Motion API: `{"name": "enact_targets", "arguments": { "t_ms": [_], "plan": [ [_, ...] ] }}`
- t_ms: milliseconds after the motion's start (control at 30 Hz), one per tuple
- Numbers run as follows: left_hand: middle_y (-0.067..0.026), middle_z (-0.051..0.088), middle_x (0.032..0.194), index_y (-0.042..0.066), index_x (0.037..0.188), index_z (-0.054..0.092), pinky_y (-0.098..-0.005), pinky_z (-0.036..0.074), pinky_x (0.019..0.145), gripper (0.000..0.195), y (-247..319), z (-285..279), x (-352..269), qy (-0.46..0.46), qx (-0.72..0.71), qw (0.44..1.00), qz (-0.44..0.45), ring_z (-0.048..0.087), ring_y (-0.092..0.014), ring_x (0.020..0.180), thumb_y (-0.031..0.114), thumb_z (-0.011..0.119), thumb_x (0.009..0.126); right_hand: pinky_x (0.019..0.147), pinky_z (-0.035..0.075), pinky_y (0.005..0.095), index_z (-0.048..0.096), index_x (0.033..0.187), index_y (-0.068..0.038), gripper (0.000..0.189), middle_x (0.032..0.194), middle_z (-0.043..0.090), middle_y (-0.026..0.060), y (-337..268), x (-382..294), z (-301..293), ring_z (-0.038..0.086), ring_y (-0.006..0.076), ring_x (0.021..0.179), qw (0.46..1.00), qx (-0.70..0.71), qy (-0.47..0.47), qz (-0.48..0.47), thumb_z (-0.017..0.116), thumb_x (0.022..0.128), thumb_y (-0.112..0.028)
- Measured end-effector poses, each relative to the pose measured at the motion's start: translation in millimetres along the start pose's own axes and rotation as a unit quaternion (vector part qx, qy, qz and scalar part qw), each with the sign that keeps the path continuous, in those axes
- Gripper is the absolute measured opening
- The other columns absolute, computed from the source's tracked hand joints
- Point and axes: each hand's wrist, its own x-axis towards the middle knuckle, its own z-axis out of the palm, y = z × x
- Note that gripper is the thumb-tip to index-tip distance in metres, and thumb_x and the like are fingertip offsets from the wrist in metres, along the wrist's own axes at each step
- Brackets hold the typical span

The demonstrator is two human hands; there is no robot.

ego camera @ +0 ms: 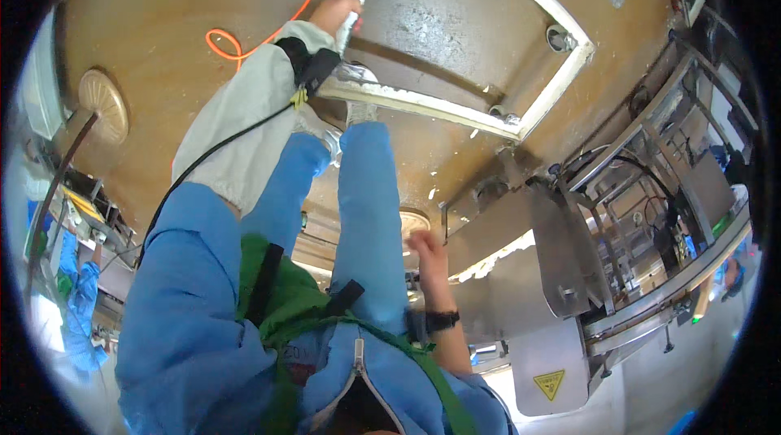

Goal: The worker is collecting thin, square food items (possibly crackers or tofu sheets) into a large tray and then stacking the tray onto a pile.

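My left hand (337, 15), in a pale grey sleeve with black straps and a cable at the wrist, is closed around one bar of a whitish metal frame (427, 102). The frame is four-sided, with casters (558, 38) at its corners, and stands on the brown floor by my shoes. Bent up in front of my body, my right hand (430, 258) wears a dark wristband. Its fingers are curled and somewhat blurred, and I see nothing in it.
An orange hose (229, 47) loops across the floor. Round ribbed discs (104, 106) sit at left and beyond my right hand. Metal machinery with rails (634, 319) and a grey panel with a yellow warning triangle (550, 384) stand at right. Other people in blue are at both edges.
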Motion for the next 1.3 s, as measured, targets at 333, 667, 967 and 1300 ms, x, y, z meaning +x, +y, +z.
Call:
{"name": "enact_targets", "arguments": {
  "t_ms": [333,667,967,1300],
  "plan": [
    [-0.0010,0.051,0.062,0.003,0.072,0.060,-0.0317,0.037,0.050,0.021,26,130,-238,0.064,-0.008,0.994,0.084,0.048,-0.013,0.056,0.022,0.068,0.069,0.107,0.030,0.0419,0.035,0.138,-0.002,0.074,0.137,0.043,0.0152,-26,75,53,0.041,0.0261,0.124,0.882,0.435,-0.170,0.063,0.053,0.088,-0.053],
    [-0.0038,0.058,0.070,0.000,0.076,0.062,-0.0309,0.042,0.059,0.016,-11,176,-316,0.057,-0.005,0.993,0.106,0.053,-0.013,0.066,0.009,0.069,0.065,0.089,0.047,0.0458,0.044,0.132,-0.005,0.059,0.121,0.056,0.0121,-57,60,-38,0.057,0.0296,0.106,0.929,0.324,-0.174,-0.043,0.050,0.090,-0.046],
    [-0.0028,0.061,0.076,0.001,0.092,0.062,-0.0285,0.047,0.061,0.028,58,143,-393,0.132,-0.148,0.969,0.149,0.059,-0.013,0.069,0.017,0.071,0.071,0.076,0.052,0.0400,0.064,0.100,-0.002,0.032,0.092,0.067,0.0110,-136,-23,-35,0.064,0.0261,0.081,0.931,0.228,-0.285,-0.018,0.050,0.079,-0.021],
    [-0.0037,0.065,0.091,0.004,0.099,0.062,-0.0292,0.051,0.068,0.019,62,71,-678,0.155,-0.405,0.873,0.223,0.062,-0.013,0.080,0.014,0.069,0.084,0.089,0.049,0.0432,0.055,0.118,0.004,0.052,0.110,0.062,0.0181,-159,-238,18,0.061,0.0305,0.100,0.920,0.042,-0.387,0.041,0.041,0.084,-0.032]
  ]
}}
